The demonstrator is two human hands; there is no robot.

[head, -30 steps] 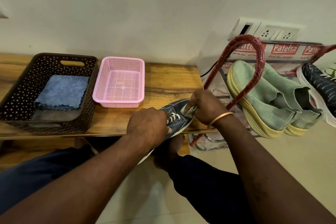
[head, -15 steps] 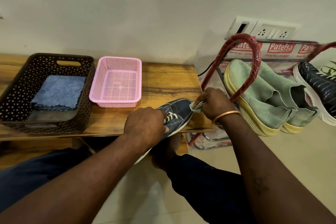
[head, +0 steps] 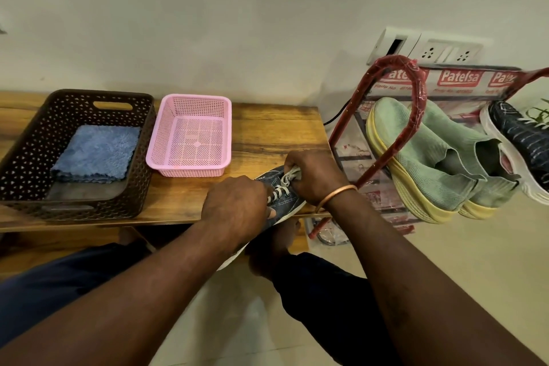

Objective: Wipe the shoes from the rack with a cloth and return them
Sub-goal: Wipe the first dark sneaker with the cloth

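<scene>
Left hand (head: 237, 205) and right hand (head: 315, 175) are bare; a thin copper bangle (head: 338, 192) circles the right wrist; trousers (head: 320, 300) are dark navy.

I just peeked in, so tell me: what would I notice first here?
In the middle, the left hand grips a blue shoe while the right hand holds a small cloth by its laces. On the right, pale green shoes sit on a red rack; left of the hands, a bright pink basket stands on the wooden bench.
</scene>
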